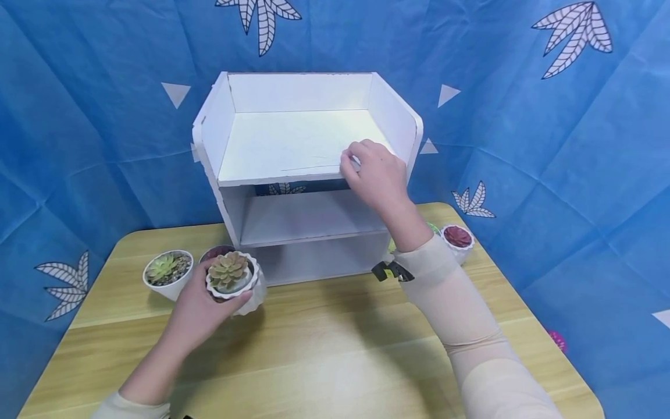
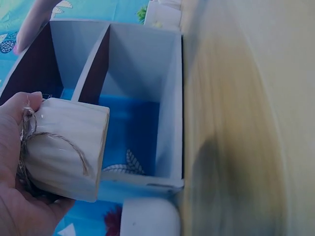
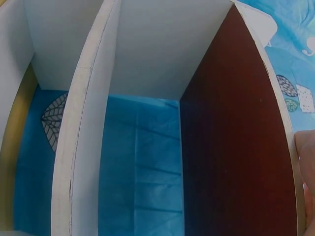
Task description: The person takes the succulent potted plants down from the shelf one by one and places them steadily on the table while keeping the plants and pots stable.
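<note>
My left hand grips a small white pot holding a brownish-green succulent. It is in front of the lower left corner of a white two-tier shelf, its shadow falling on the table. Twine is tied round the pot in the left wrist view. At the front edge of the shelf's top board, toward the right, is my right hand. Its fingers are curled, and nothing shows between them. Its fingers appear only at the right border of the right wrist view.
A white pot with a green succulent stands on the left of the wooden table; a dark red plant is partly hidden behind my left hand. Beyond my right forearm are a white pot with a red succulent and some greenery.
</note>
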